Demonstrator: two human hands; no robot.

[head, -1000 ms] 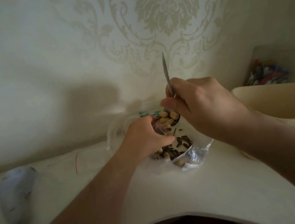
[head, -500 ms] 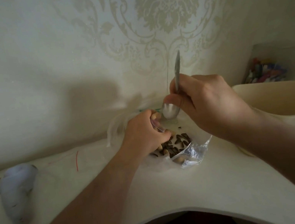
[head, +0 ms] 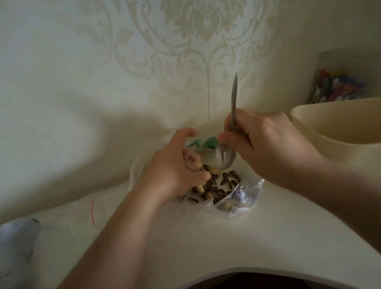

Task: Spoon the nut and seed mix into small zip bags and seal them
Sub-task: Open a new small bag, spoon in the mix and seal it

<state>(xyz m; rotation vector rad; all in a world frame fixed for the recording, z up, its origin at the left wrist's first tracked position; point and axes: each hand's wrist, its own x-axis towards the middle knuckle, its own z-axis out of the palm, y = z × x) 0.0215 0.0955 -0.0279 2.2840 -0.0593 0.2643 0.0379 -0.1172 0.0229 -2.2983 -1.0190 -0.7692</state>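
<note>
A small clear zip bag [head: 241, 197] lies on the cream table [head: 226, 244], partly filled with dark seeds and pale nuts [head: 219, 185]. My left hand [head: 171, 170] pinches the bag's mouth at its left side and holds it open. My right hand [head: 268, 146] grips a metal spoon [head: 221, 156] by the handle, which points up toward the wall. The spoon's bowl looks empty and hovers just above the bag's opening. A clear bag with green print [head: 207, 142] lies behind the hands, mostly hidden.
A large cream tub [head: 348, 128] stands at the right, close to my right wrist. A box of colourful items [head: 336, 87] leans in the back right corner. A pale blue-grey device [head: 13, 254] lies at the far left, a red thread [head: 93, 211] beside it.
The spoon held nuts over the bag a second ago; it has tipped them in and now looks empty. Its handle has swung to the right. My left hand has spread its thumb and forefinger.
</note>
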